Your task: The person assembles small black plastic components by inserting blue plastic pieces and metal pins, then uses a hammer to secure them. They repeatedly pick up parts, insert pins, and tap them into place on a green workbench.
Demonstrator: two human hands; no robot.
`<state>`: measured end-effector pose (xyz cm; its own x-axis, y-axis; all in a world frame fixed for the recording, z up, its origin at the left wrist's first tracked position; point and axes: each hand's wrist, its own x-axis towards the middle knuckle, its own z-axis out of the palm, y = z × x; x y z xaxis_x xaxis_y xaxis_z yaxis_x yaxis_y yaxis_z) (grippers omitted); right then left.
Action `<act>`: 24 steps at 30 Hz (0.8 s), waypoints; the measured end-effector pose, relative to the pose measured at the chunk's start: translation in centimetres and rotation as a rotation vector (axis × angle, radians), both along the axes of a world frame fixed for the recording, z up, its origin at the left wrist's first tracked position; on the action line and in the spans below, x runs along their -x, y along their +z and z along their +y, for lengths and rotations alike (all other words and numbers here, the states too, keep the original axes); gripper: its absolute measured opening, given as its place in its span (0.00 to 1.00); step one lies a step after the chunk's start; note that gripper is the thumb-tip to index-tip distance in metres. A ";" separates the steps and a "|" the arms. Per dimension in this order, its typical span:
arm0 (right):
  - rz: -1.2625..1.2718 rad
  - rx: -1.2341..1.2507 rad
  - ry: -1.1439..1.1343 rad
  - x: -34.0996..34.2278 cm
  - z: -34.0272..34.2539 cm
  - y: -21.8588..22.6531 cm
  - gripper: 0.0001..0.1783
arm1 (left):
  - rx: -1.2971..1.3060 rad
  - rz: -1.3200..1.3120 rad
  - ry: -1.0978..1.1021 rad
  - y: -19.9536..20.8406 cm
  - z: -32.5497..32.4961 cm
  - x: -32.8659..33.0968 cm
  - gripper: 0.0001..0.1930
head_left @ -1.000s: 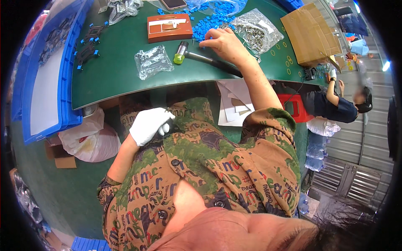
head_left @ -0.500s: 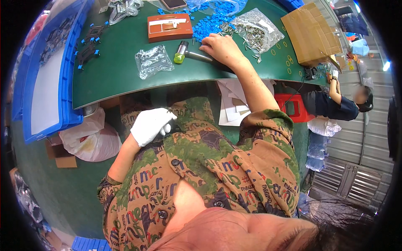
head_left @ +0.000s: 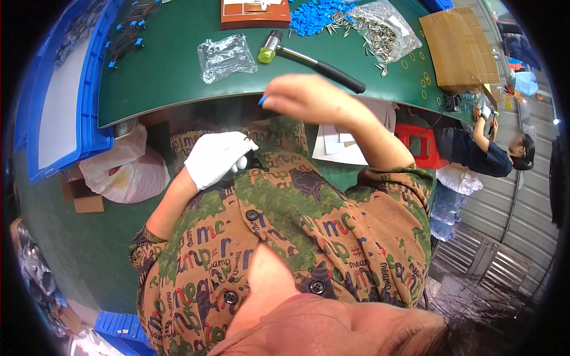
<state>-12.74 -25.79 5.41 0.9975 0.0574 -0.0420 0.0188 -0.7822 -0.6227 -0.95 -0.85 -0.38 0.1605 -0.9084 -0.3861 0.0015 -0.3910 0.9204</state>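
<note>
My left hand (head_left: 215,160), in a white glove, rests at my lap with its fingers curled. Beside its fingertips is a dark piece (head_left: 254,160), mostly lost against the patterned cloth, so its kind is unclear. My bare right hand (head_left: 314,102) is in the air just off the table's near edge. Between its fingertips it pinches a small blue plastic piece (head_left: 263,100). On the table beyond lies a mallet (head_left: 314,62) with a black grip and yellow-green face. A heap of similar blue pieces (head_left: 312,18) lies farther back, beside metal pins in a clear bag (head_left: 389,34).
A clear plastic bag (head_left: 227,58) and a red-brown box (head_left: 255,18) lie on the green table (head_left: 160,77). Black frames with blue ends (head_left: 123,44) stand left, by a blue crate (head_left: 89,113). A cardboard box (head_left: 460,50) is right; a co-worker (head_left: 481,148) sits beyond.
My right hand has come back from the blue heap toward my lap, carrying a small blue piece. My left hand has barely moved. The view has shifted, so the table sits higher.
</note>
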 end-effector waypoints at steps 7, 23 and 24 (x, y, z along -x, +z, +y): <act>0.246 -0.132 0.174 0.1 3.2 -0.3 0.17 | -0.045 -0.042 -0.018 0.7 -0.1 0.1 0.17; 0.422 -0.230 0.251 -0.2 3.3 -0.5 0.16 | 0.016 -0.176 -0.108 -0.5 -0.1 0.6 0.17; 0.421 -0.220 0.265 -0.3 3.2 -0.6 0.16 | 0.018 -0.196 -0.125 -0.3 -0.1 0.6 0.17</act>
